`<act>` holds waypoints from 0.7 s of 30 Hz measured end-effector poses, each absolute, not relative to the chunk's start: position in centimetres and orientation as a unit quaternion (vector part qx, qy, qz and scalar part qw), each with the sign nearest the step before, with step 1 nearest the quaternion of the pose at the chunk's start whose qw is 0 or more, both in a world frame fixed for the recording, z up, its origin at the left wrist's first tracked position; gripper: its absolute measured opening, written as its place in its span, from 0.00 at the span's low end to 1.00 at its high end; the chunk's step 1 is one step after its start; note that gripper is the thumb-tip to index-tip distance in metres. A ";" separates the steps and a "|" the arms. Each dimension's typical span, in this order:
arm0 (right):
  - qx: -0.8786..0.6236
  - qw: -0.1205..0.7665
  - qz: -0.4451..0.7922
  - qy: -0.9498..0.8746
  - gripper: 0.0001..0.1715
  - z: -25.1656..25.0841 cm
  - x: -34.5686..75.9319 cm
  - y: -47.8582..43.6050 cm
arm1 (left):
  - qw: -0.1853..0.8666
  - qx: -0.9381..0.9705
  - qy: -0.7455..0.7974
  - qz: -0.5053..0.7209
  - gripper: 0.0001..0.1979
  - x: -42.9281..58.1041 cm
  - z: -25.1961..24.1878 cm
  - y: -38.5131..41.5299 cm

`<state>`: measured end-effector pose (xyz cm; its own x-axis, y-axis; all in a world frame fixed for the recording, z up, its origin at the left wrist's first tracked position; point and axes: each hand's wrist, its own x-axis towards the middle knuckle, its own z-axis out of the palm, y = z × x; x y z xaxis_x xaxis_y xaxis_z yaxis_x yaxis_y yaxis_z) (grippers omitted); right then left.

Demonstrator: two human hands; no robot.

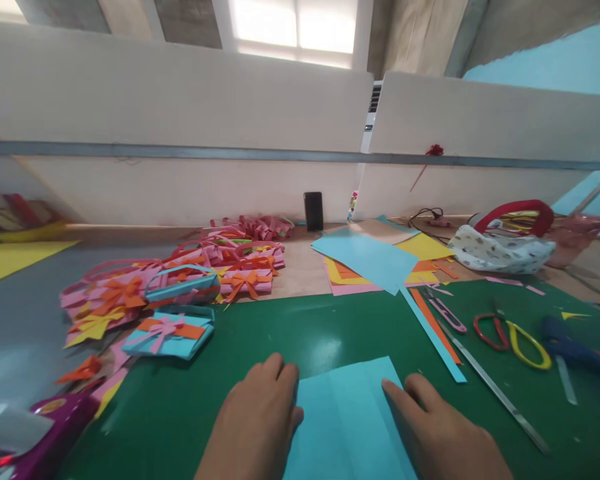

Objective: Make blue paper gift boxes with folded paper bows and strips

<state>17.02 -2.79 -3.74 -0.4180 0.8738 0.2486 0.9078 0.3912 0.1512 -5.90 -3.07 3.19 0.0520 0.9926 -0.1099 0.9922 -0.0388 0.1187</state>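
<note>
White partition panels (180,100) with a grey metal rail (180,152) back the worktop, and a green cutting mat (260,333) covers its near part. Taking the light blue sheet of paper (347,420) as the centre of the clock, it lies on the mat at the near edge of view, faint creases running along it, its nearest end cut off by the frame. The left hand (260,413) is at its 9 o'clock edge, fingers bunched together and touching the paper; the right hand (437,427) is at 3 o'clock, index finger extended onto the edge and the next finger curled. I cannot tell whether either hand pinches the sheet or only presses it.

At 10 o'clock sits a small blue paper bag (170,331) with an orange band and pink bow, just in front of a heap of pink paper bags (123,287). A purple tape dispenser (63,427) stands at 9. Stacked coloured sheets (370,257) lie towards 12, near an upright black smartphone (313,211). Towards 1 to 2 are an orange paper strip (437,330) and a white basket (503,250) with a red handle; around 2, red-and-yellow-handled scissors (529,347) and a steel ruler (500,390).
</note>
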 end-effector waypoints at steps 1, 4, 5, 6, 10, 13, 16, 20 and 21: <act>-0.530 0.043 -0.119 -0.839 0.28 -3.1 16.9 -2.4 | 0.087 0.714 0.694 0.001 0.08 -5.9 3.1 -3.0; -0.516 -0.019 -0.081 -0.852 0.18 -0.9 16.3 -0.4 | 0.096 0.699 0.709 -0.011 0.06 -6.2 2.7 -2.7; -0.508 -0.027 -0.072 -0.858 0.15 -0.1 16.1 0.4 | 0.096 0.697 0.710 -0.014 0.06 -6.4 2.7 -2.6; -0.491 -0.026 -0.056 -0.869 0.13 0.6 15.9 1.2 | 0.096 0.699 0.709 -0.014 0.05 -6.5 2.7 -2.5; -0.410 -0.016 0.074 -0.909 0.14 2.5 15.7 3.9 | 0.100 0.715 0.692 0.013 0.03 -6.9 3.1 -1.9; -0.407 -0.034 0.124 -0.904 0.23 2.9 15.7 5.1 | 0.117 0.714 0.689 0.029 0.02 -6.9 3.3 -1.7; -0.401 -0.037 0.132 -0.906 0.19 2.7 15.6 5.8 | 0.133 0.710 0.691 0.033 0.07 -7.1 2.9 -1.5; -0.394 -0.004 0.129 -0.910 0.07 3.2 15.7 6.1 | 0.137 0.712 0.687 0.056 0.10 -7.5 3.4 -1.3; -0.402 0.011 0.122 -0.908 0.06 3.7 15.9 5.9 | 0.126 0.714 0.685 0.070 0.09 -7.6 3.9 -1.4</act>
